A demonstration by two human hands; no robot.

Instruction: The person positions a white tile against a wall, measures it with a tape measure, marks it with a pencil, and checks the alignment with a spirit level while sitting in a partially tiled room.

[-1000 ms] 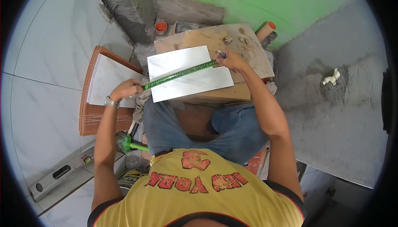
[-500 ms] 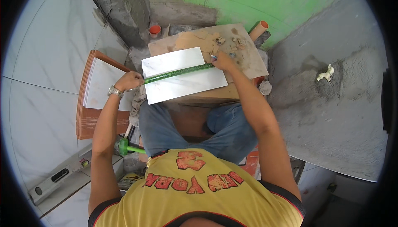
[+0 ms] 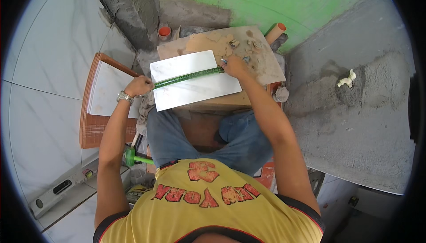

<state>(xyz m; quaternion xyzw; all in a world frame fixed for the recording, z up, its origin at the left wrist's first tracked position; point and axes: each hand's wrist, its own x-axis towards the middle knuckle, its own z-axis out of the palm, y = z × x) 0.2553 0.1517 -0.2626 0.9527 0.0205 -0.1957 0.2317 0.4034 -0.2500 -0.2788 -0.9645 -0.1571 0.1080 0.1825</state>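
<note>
A white marbled tile (image 3: 193,90) with a notched right corner lies on a dusty board (image 3: 268,68). A green measuring strip (image 3: 186,76) with dark markings stretches across it. My left hand (image 3: 138,86) grips the strip's left end just beyond the tile edge. My right hand (image 3: 235,68) is closed at the strip's other end, by the notch, with a slim pen-like tool (image 3: 224,60) between its fingers. Small broken bits (image 3: 255,45) are scattered on the board behind.
Stacked tiles (image 3: 106,88) stand against the tiled left wall. A long level (image 3: 49,201) and green mallet (image 3: 131,156) sit lower left. Orange pipe ends (image 3: 275,33) (image 3: 164,33) stick up behind the board. A cream fitting (image 3: 347,80) projects from the grey right side.
The strip's left end has moved up along the tile's edge and its right end slightly down, so it slants less. Both hands moved with it. The view has shifted slightly.
</note>
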